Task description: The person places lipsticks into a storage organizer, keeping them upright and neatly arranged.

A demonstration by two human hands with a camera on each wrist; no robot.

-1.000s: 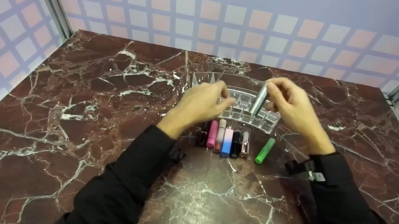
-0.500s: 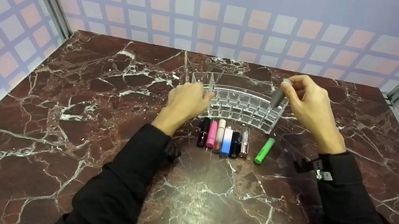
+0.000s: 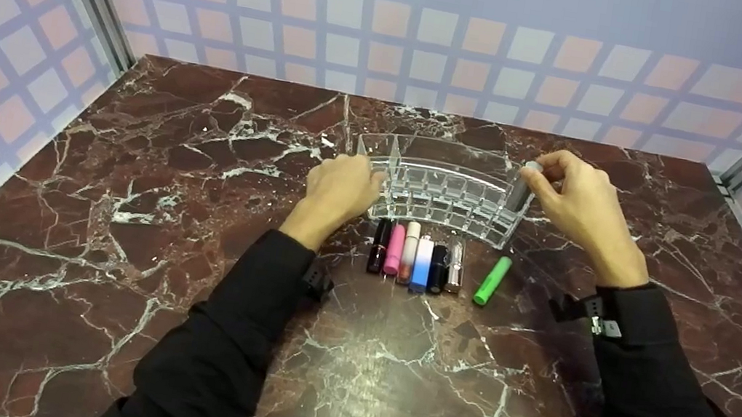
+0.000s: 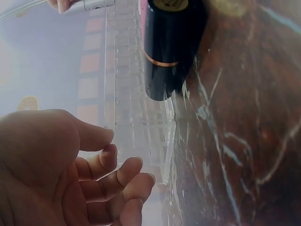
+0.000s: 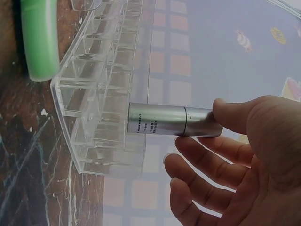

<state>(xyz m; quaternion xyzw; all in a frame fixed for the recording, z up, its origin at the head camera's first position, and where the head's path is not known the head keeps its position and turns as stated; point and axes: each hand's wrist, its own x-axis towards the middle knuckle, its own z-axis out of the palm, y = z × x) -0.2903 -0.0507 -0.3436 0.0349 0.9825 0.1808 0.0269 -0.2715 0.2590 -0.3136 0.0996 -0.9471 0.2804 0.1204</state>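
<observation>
A clear plastic lipstick organizer [image 3: 452, 184] with rows of small compartments stands curved on the table. My right hand [image 3: 582, 199] pinches a silver lipstick tube [image 5: 160, 120] by its capped end, between thumb and fingertips. The tube stands nearly upright at the organizer's right end, its lower end at a back-row compartment. At the opposite end, my left hand [image 3: 342, 189] holds the organizer's edge with thumb and curled fingers; the clear plastic makes the exact contact hard to see. In the left wrist view, a black lipstick [image 4: 164, 52] lies close by.
In front of the organizer lies a row of lipsticks: black [image 3: 378, 246], pink [image 3: 394, 249], a white-capped gloss [image 3: 409, 255], blue-and-white [image 3: 421, 266], another black [image 3: 437, 270] and clear-capped [image 3: 455, 267]. A green tube [image 3: 492, 280] lies apart at right. Patterned walls enclose the table.
My right hand has carried the silver tube rightward to the organizer's right end, then lowered it slightly. My left hand has moved left, away from the middle, to the organizer's left end.
</observation>
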